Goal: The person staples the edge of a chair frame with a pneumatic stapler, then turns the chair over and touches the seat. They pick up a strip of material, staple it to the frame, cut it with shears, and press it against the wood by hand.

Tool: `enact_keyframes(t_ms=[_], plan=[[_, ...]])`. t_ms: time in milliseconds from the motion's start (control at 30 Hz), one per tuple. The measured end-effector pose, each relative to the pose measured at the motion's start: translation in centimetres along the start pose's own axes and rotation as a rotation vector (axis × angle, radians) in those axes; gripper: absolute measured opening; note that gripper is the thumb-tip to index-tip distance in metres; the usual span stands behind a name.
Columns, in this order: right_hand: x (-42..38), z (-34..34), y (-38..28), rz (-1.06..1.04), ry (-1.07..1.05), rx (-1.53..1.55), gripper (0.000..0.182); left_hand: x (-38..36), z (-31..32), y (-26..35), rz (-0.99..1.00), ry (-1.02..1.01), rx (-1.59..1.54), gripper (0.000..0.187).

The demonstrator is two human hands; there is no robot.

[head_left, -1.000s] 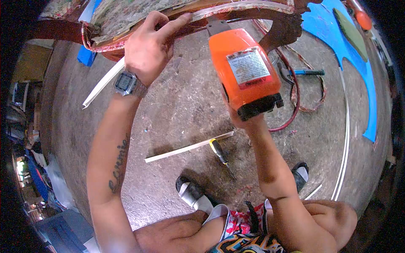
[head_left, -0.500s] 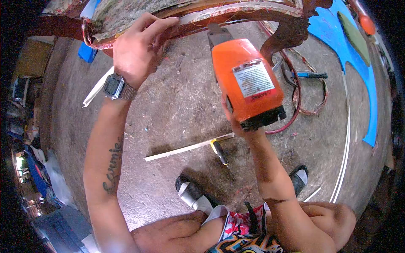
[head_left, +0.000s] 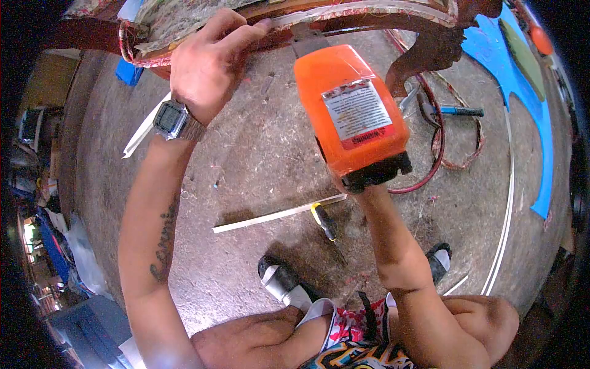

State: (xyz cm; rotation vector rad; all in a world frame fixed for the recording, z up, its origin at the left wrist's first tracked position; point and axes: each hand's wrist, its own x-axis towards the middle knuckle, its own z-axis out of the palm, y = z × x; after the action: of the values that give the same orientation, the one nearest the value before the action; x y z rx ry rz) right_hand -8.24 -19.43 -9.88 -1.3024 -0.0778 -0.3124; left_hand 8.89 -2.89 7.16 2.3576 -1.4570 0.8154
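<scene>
Gripping the orange staple gun [head_left: 350, 107] from below, the right hand [head_left: 347, 183] is mostly hidden — left hand [head_left: 206, 64] pinches the chair frame's [head_left: 369, 18] white trim strip [head_left: 344, 11].

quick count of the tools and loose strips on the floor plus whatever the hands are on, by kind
orange power tool, gripped by the right hand: 1
upholstered chair frame, pressed by the left hand: 1
screwdriver on the floor: 1
blue-handled tool on the floor: 1
white strips on the floor: 3
total: 7
</scene>
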Motion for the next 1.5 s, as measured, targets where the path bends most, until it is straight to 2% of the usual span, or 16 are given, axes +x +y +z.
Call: enact_keyframes(t_ms=[133, 367, 567, 667, 700, 767, 800, 867, 933, 1000, 1067, 1167, 1300, 1400, 1467, 1500], plan=[[0.8, 0.3, -0.3, -0.118, 0.036, -0.348, 0.044, 0.0, 0.2, -0.3, 0.011, 0.019, -0.029, 0.032], [1.5, 1.2, -0.5, -0.197, 0.063, -0.559, 0.044, -0.3, 0.4, 0.0, -0.066, 0.0, -0.056, 0.033], [2.3, 1.1, -0.5, -0.343, 0.016, -0.871, 0.044, -0.5, 0.1, 0.8, -0.309, -0.102, -0.227, 0.031], [2.1, 0.2, -0.7, -0.327, -0.078, -0.974, 0.044, -0.5, -0.1, 0.1, -0.011, 0.021, 0.049, 0.042], [0.9, 0.4, -0.6, -0.264, -0.052, -0.997, 0.041, -1.0, -0.5, 0.3, -0.062, -0.01, 0.028, 0.042], [-0.3, 0.9, 0.2, -0.04, 0.061, -0.442, 0.036, -1.5, -0.7, -0.2, -0.159, -0.048, 0.004, 0.043], [-0.3, 1.5, 0.7, 0.118, 0.144, 0.138, 0.034, -1.8, -1.0, -0.5, -0.196, -0.077, 0.043, 0.041], [-0.6, 1.2, 1.2, 0.127, 0.155, 0.071, 0.031, -1.9, -1.1, -1.2, -0.166, -0.055, -0.013, 0.04], [-1.3, -0.2, 1.2, -0.199, -0.011, -1.209, 0.03, -2.1, -1.1, -1.4, -0.137, -0.017, -0.025, 0.036], [-1.3, 0.7, 0.4, -0.167, -0.019, -0.926, 0.03, -2.2, -0.9, -1.1, -0.11, 0.012, -0.002, 0.035], [-1.4, 0.6, 1.1, -0.236, -0.008, -0.91, 0.03, -2.3, -0.8, -1.2, -0.103, 0.013, -0.012, 0.035], [-1.3, -0.1, 2.6, -0.414, 0.014, -1.104, 0.032, -2.3, -0.8, -1.6, -0.109, -0.012, -0.074, 0.034], [0.5, 1.9, 0.2, -0.436, 0.042, -1.049, 0.037, -2.2, -0.8, -1.8, -0.093, -0.004, -0.102, 0.03], [1.2, 3.2, -1.4, -0.336, 0.062, -0.995, 0.037, -2.1, -0.7, -2.0, -0.114, -0.033, -0.151, 0.031], [1.5, 3.4, -2.3, -0.023, 0.001, -0.721, 0.04, -2.1, -0.5, -2.1, -0.19, -0.057, -0.266, 0.033], [1.6, 3.4, -2.4, 0.035, 0.016, -0.637, 0.039, -2.1, -0.4, -2.1, -0.254, -0.067, -0.356, 0.033]])
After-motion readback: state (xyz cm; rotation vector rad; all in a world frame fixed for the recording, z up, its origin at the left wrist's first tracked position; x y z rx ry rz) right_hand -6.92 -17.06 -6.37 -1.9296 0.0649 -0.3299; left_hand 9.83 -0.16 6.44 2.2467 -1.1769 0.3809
